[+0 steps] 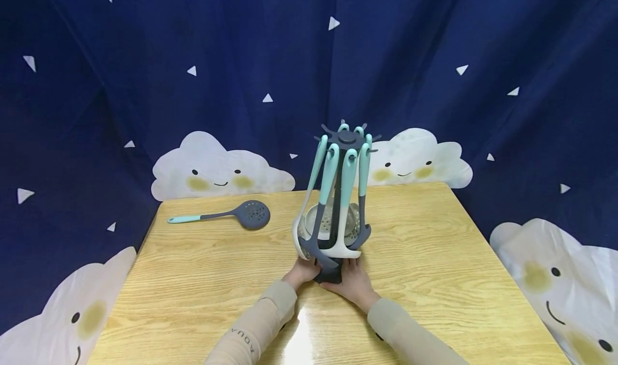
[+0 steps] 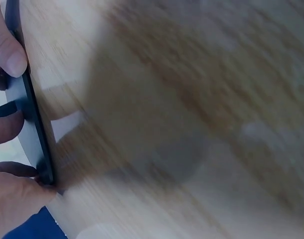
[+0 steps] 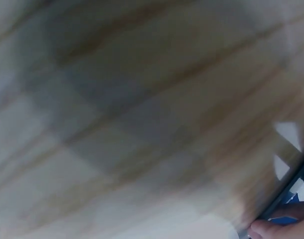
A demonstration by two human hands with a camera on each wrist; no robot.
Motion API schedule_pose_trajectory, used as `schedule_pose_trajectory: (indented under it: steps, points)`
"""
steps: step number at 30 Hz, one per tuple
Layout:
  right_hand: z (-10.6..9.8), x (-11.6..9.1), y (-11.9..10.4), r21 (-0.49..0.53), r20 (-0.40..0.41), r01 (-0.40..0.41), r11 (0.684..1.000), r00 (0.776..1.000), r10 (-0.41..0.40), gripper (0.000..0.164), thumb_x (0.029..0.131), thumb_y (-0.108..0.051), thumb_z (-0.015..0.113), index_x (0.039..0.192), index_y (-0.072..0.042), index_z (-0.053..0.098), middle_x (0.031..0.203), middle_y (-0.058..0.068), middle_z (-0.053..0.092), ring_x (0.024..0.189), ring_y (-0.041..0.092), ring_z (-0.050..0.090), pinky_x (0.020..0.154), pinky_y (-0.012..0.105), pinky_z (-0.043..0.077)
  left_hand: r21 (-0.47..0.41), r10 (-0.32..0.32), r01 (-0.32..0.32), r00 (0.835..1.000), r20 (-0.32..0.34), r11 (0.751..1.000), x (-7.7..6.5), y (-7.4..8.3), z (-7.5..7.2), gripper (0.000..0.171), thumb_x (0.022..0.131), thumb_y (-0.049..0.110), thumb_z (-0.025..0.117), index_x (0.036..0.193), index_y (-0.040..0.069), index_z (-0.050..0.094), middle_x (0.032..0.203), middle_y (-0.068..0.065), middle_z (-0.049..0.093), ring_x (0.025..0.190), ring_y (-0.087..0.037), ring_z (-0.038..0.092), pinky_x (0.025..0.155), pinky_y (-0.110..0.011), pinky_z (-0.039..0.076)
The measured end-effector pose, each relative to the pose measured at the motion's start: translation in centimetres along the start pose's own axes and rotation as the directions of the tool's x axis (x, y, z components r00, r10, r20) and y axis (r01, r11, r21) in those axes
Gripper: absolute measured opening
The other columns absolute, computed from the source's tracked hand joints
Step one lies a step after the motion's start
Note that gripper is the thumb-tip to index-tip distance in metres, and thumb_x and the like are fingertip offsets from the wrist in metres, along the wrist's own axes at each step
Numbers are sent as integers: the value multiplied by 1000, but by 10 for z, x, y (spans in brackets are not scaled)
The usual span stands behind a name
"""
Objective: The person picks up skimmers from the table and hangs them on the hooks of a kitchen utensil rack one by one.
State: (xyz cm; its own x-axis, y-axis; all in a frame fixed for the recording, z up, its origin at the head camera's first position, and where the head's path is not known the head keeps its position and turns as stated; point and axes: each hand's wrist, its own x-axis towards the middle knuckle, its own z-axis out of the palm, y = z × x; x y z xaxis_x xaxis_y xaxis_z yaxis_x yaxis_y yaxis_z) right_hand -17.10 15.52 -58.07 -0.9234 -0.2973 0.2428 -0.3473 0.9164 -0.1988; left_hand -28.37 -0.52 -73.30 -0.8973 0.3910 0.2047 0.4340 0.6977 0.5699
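Note:
A dark utensil stand [image 1: 346, 138] stands upright near the middle of the table in the head view, with several mint-handled kitchen tools hung around its top. Among them are a grey ladle [image 1: 316, 244] and a white ladle [image 1: 341, 247], both low at the front. My left hand [image 1: 304, 271] grips the left side of the stand's dark base [image 1: 328, 274], and my right hand [image 1: 355, 285] grips its right side. In the left wrist view fingers lie over the base's edge [image 2: 35, 119]. Fingertips of the right hand [image 3: 284, 228] touch the edge in the right wrist view.
A grey skimmer [image 1: 254, 214] with a mint handle lies at the table's back left, its handle pointing left. The wooden table [image 1: 434, 257] ends at the back against a dark blue curtain [image 1: 241, 48] with white clouds and triangles.

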Motion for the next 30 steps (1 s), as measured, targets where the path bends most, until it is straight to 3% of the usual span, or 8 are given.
schedule_pose_trajectory:
  steps: [4,7,11,17,20,21,25,30]
  points:
    - [0,-1,3,34,14,-4,999,1000,4,112,65,-63,66,133,16,24,131,36,31,125,45,28,100,48,30,36,4,-1,997,-79,999,8,-37,48,64,71,19,60,132,11,40,123,-6,49,112,-20,46,91,-32,39]
    - [0,-1,6,81,34,-23,996,999,20,113,64,-64,66,135,13,23,134,34,30,127,44,25,100,46,32,30,4,-1,994,-113,1000,11,-55,72,77,70,18,59,141,22,29,131,-2,42,120,-17,38,95,-33,36]
    - [0,-1,9,120,50,-34,992,998,29,114,64,-65,66,136,11,22,136,33,28,128,43,23,97,43,37,22,-5,8,991,-134,1000,7,-43,63,82,68,14,59,143,20,26,133,-5,40,120,-18,36,97,-29,33]
    - [0,0,16,81,50,13,997,999,-17,113,63,-67,65,135,11,25,135,34,29,126,44,26,93,42,41,35,25,-18,980,-199,999,-5,-4,29,72,64,9,55,133,3,37,121,-11,45,108,-19,41,93,-20,30]
    - [0,1,19,60,51,43,997,998,-46,112,63,-67,65,134,11,27,134,33,31,125,43,28,95,43,39,35,19,-11,976,-216,999,-9,6,20,72,65,9,52,135,6,35,124,-11,43,112,-18,39,96,-19,28]
    - [-1,2,20,62,52,50,997,997,-53,112,63,-66,66,134,11,28,134,33,31,126,43,28,96,44,38,38,17,-8,971,-237,999,-10,7,21,73,63,10,52,134,7,36,122,-11,42,110,-18,39,95,-18,27]
    - [-4,3,22,87,71,63,994,995,-70,110,63,-64,67,134,11,29,135,32,31,126,43,29,98,47,35,45,-34,44,979,-201,998,-10,5,27,65,69,13,51,130,3,36,122,-11,43,110,-19,40,94,-19,29]
    - [-5,3,25,84,102,72,994,992,-81,107,63,-65,66,134,8,32,134,30,34,125,42,31,96,47,36,3,-69,73,964,-258,997,-12,7,34,62,68,13,48,127,1,34,116,-11,44,107,-15,39,94,-14,24]
